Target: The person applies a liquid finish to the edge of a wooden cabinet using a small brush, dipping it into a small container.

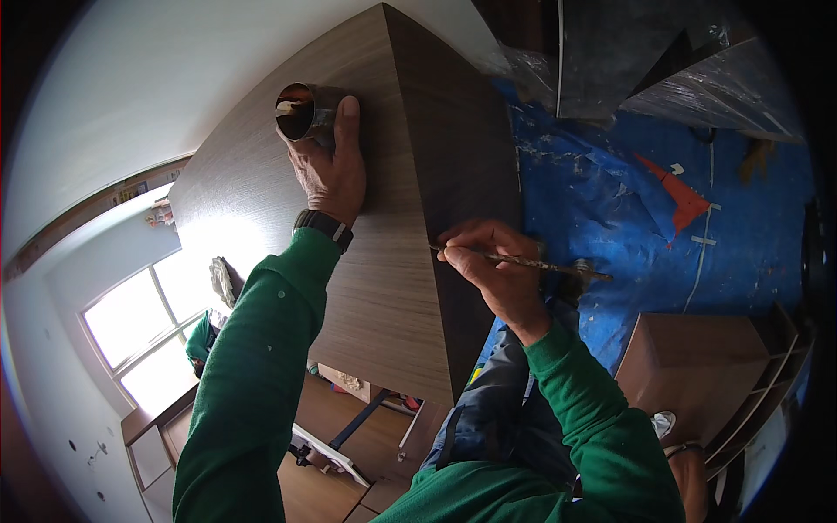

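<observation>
My left hand [331,179] is wrapped round an open-topped metal can [296,112], holding it against the broad wood-grain face of a large brown cabinet [366,296]. Something dark brown shows inside the can, with a pale patch; whether it is liquid I cannot tell. In my right hand [501,275] is a thin stick-like tool [562,265], its shaft mottled and stained, pinched between thumb and fingers. Its working end meets the cabinet's long corner edge, where the lighter face joins the darker side. My fingers partly cover that end, so its kind is unclear.
Blue sheeting [636,279] covers the floor at right, with a red-orange piece [682,196] on it. Plastic-wrapped dark panels [602,61] stand at far right. A brown cabinet [680,357] sits at lower right. A bright window [139,322] is at left.
</observation>
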{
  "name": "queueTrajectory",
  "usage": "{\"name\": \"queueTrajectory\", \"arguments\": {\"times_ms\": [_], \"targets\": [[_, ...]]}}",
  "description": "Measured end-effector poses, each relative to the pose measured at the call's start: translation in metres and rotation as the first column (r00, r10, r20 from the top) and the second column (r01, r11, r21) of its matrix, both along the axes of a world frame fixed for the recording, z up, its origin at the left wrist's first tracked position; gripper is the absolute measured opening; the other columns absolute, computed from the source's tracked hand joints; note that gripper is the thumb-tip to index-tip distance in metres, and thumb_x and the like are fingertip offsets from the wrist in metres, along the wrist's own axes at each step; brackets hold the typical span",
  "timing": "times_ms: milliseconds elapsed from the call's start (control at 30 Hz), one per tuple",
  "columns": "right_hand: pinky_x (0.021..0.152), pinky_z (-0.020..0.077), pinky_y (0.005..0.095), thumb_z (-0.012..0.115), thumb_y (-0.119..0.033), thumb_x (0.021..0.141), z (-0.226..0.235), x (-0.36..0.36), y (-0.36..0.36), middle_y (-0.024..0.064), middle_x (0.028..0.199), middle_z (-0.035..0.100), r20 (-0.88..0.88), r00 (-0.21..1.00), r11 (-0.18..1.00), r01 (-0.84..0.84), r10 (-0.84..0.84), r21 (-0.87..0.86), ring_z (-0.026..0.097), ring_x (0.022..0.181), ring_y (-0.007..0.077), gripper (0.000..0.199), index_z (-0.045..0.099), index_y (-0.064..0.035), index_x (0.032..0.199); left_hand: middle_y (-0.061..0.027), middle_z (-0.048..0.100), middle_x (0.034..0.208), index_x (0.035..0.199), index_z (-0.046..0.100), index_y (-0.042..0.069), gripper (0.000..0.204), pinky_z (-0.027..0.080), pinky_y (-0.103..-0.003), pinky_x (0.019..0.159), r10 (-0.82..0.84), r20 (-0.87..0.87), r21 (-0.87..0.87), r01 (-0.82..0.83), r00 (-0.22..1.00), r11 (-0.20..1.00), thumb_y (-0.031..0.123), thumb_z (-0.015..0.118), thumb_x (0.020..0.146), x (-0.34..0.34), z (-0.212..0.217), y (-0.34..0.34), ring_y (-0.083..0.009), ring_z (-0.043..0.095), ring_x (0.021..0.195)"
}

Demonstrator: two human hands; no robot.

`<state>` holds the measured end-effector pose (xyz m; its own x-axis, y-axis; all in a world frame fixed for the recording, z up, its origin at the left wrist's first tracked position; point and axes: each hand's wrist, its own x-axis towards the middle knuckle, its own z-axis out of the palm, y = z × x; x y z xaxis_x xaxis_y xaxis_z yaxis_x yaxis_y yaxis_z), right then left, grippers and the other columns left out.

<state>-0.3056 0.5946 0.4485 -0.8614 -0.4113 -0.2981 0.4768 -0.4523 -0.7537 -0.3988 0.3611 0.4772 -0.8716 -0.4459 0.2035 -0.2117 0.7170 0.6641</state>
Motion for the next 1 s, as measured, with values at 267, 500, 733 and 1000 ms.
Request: {"name": "queueTrajectory", "arguments": {"times_ms": [267,500,733,1000], "targets": [[0.081,0.0605,0.0304,0.067,-0.001,0.091,-0.0021,0.0018,0.0008,0.0147,0.101,0.070,-0.031,0.999,1.000,0.020,-0.021,-0.003,0.072,0.089,0.0187,0.004,0.067,0.0025,0.094,-0.0183,0.052,0.120,0.131,0.047,0.002,0.069,0.041,-0.049,0.100,-0.002,-0.025,-0.003,0.002,1.000,1.000,0.051,0.072,0.089,-0.0005,-0.0009,0.0000,-0.0332,0.053,0.115],[0.082,0.0603,0.0302,0.066,-0.001,0.091,-0.0013,0.0015,-0.0009,0.0146,0.101,0.070,-0.033,0.999,1.000,0.024,-0.024,0.003,0.072,0.089,0.0187,0.004,0.067,0.0025,0.094,-0.0182,0.052,0.121,0.131,0.047,0.002,0.069,0.041,-0.048,0.100,-0.001,-0.010,-0.025,0.001,1.000,1.000,0.051,0.071,0.090,-0.0016,0.0036,0.0044,-0.0330,0.053,0.116],[0.079,0.0593,0.0284,0.070,-0.003,0.089,-0.0028,0.0077,0.0013,0.0115,0.098,0.071,0.006,1.000,1.000,-0.001,0.001,-0.026,0.071,0.087,0.0155,0.007,0.069,0.0007,0.094,-0.0183,0.052,0.121,0.133,0.046,0.002,0.070,0.041,-0.048,0.101,0.005,-0.023,-0.040,-0.006,1.000,0.999,0.052,0.071,0.090,-0.0011,0.0021,0.0026,-0.0332,0.053,0.116],[0.081,0.0599,0.0300,0.066,0.000,0.091,-0.0004,0.0080,0.0055,0.0150,0.102,0.069,0.002,1.000,1.000,-0.019,0.019,-0.010,0.071,0.089,0.0176,0.003,0.067,0.0019,0.093,-0.0183,0.052,0.122,0.133,0.046,0.003,0.071,0.040,-0.049,0.102,-0.004,-0.006,-0.019,0.003,1.000,1.000,0.052,0.071,0.090,-0.0012,0.0012,0.0009,-0.0339,0.052,0.117]]}}
